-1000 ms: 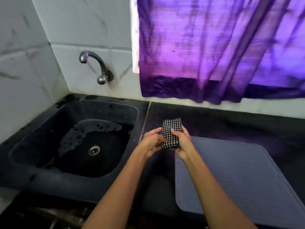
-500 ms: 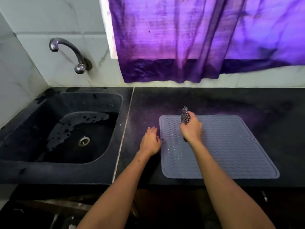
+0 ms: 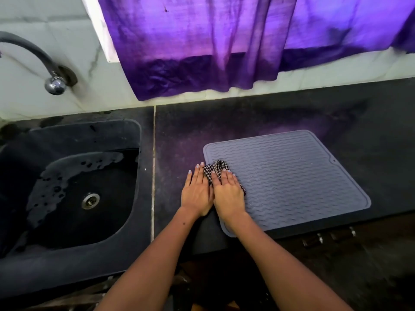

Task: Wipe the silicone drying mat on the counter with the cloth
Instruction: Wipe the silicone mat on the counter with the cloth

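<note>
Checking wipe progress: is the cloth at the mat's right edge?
No, the cloth lies at the left edge of the mat, under both hands.

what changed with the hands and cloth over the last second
The cloth went from held up in both hands down onto the mat's left edge. The right hand now presses it flat; the left hand let go and rests alongside. Mat and sink stayed put.

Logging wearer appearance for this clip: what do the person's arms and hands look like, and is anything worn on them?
Both forearms are bare, no sleeves in view. The left hand and right hand show pale polished nails; no rings, watch or gloves visible.
</note>
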Available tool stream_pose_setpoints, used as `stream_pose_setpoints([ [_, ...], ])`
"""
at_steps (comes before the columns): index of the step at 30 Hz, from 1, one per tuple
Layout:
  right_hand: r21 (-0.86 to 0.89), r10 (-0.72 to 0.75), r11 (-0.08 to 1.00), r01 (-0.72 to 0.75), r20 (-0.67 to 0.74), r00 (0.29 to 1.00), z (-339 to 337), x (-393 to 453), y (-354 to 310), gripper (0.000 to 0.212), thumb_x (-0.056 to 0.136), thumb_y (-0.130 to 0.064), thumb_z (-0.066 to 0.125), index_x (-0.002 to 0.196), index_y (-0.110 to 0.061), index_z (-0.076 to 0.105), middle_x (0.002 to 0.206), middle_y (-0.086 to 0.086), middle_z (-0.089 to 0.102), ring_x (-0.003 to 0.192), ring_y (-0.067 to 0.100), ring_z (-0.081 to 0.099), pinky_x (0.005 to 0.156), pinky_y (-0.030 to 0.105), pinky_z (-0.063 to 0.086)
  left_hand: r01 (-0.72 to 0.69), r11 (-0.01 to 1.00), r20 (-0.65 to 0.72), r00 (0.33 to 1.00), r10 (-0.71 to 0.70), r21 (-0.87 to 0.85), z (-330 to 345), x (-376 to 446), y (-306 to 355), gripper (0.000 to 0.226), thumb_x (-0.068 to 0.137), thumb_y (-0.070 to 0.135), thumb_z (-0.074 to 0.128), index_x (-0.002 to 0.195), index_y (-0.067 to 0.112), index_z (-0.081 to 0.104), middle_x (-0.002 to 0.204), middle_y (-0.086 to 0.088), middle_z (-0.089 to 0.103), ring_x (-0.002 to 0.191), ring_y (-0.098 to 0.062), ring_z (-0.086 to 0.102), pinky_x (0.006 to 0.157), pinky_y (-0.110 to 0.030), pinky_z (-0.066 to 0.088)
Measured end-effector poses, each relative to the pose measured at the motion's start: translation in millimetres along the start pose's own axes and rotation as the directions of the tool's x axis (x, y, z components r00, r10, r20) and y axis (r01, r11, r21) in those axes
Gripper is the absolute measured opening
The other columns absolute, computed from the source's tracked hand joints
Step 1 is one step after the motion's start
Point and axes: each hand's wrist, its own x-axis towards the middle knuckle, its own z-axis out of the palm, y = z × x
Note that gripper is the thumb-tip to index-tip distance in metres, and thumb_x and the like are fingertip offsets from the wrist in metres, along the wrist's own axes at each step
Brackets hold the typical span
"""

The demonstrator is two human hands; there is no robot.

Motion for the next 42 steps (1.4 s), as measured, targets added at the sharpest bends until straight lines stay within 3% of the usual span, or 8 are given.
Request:
stream_pose_setpoints([
  [6,0.213,0.029,0.976,-0.038,0.048,0.998,-29,9,9,0.048,0.092,-0.014,0.045,0.139,-0.024,0.042,0.14,0.012,0.048,0.129,0.028,0.044,0.106,0.034,0.035,0.008,0.999,-0.015,1.0,-0.009,-0.036,-1,-2,3,0.078,0.081,0.041,-0.012,0.149,0.004,0.0,0.158,-0.011,-0.005,0.146,-0.021,-0.008,0.118,-0.036,-0.009],
  [11,0.766,0.303,0.511,-0.391,0.265,0.915,-65,59,35,0.041,0.09,-0.003,0.048,0.129,-0.014,0.056,0.125,0.014,0.061,0.108,0.023,0.058,0.095,0.032,0.045,-0.01,0.999,-0.023,1.0,0.009,-0.034,-6,1,2,0.073,0.088,0.041,0.0,0.149,0.002,0.002,0.158,-0.013,-0.001,0.146,-0.023,-0.005,0.118,-0.037,-0.01],
  [15,0.248,0.176,0.95,-0.189,0.075,0.982,-50,34,13,0.045,0.092,-0.012,0.046,0.136,-0.021,0.046,0.128,0.018,0.054,0.119,0.035,0.052,0.098,0.039,0.043,-0.012,0.999,-0.048,0.999,0.01,-0.042,-4,4,0,0.089,0.074,0.048,-0.013,0.149,0.004,0.007,0.158,-0.011,0.006,0.146,-0.022,0.0,0.116,-0.037,-0.011],
  [18,-0.044,-0.017,0.999,0.013,-0.079,0.997,-8,16,10,0.048,0.096,-0.023,0.033,0.142,-0.011,0.038,0.146,0.027,0.032,0.138,0.037,0.031,0.114,0.042,0.024,0.04,0.999,-0.06,0.997,-0.042,-0.03,1,8,3,0.091,0.071,0.045,-0.015,0.149,0.005,0.011,0.159,-0.009,0.005,0.147,-0.02,-0.001,0.116,-0.036,-0.01],
  [25,0.174,-0.136,0.977,0.121,0.077,0.988,-26,36,33,0.05,0.093,-0.009,0.044,0.141,-0.02,0.038,0.148,0.015,0.036,0.136,0.029,0.035,0.113,0.036,0.027,0.136,0.989,-0.068,0.988,-0.14,-0.058,2,13,5,0.091,0.07,0.047,-0.018,0.15,0.01,0.004,0.159,-0.002,-0.003,0.146,-0.015,-0.006,0.117,-0.033,-0.008],
  [30,0.848,0.152,0.415,-0.329,0.291,0.944,-74,80,70,0.039,0.095,0.0,0.038,0.13,-0.009,0.054,0.119,0.013,0.062,0.092,0.021,0.055,0.078,0.031,0.048,0.143,0.985,-0.097,0.984,-0.152,-0.096,2,11,5,0.087,0.074,0.05,-0.014,0.151,0.014,0.006,0.159,0.001,0.002,0.146,-0.012,-0.004,0.118,-0.032,-0.006],
  [35,0.394,0.029,0.919,0.011,-0.096,0.995,-68,56,50,0.057,0.091,0.0,0.044,0.141,-0.027,0.04,0.126,0.012,0.058,0.11,0.029,0.057,0.091,0.037,0.047,0.142,0.984,-0.117,0.981,-0.154,-0.107,5,12,3,0.086,0.075,0.052,-0.012,0.151,0.016,0.008,0.159,0.002,0.004,0.146,-0.011,-0.002,0.118,-0.031,-0.005],
  [42,0.058,-0.266,0.963,0.262,0.078,0.961,-14,39,53,0.066,0.091,-0.021,0.048,0.149,-0.025,0.018,0.158,0.011,0.006,0.147,0.023,0.005,0.119,0.033,0.002,0.146,0.987,-0.139,0.978,-0.155,-0.072,7,12,5,0.087,0.076,0.05,-0.011,0.15,0.011,0.013,0.159,0.0,0.006,0.146,-0.013,0.001,0.118,-0.031,-0.005],
])
